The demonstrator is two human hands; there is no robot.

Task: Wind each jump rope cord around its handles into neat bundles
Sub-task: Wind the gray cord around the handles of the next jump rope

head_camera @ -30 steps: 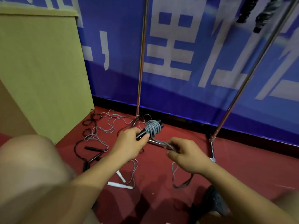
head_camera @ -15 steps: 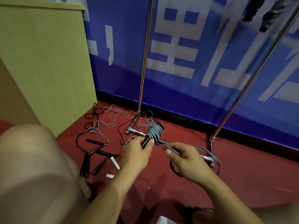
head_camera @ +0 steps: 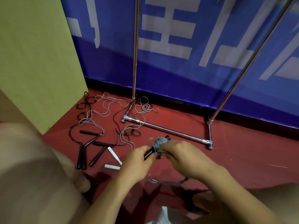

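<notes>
The left hand [head_camera: 135, 160] is grasping the black handles [head_camera: 149, 153], half hidden; the right hand [head_camera: 179, 156] is pinching the grey cord [head_camera: 159, 142] above the red floor [head_camera: 242, 151], fingertips obscured, its trailing loop blurred.

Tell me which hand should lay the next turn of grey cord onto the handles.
Right. The right hand already pinches the grey cord beside the coil, while the left hand grips the black handles, steadying them.

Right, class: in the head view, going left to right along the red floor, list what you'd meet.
Yellow-green panel → black handles → white handles → left hand → gray cord bundle → right hand → far foot of the metal rack.
</notes>
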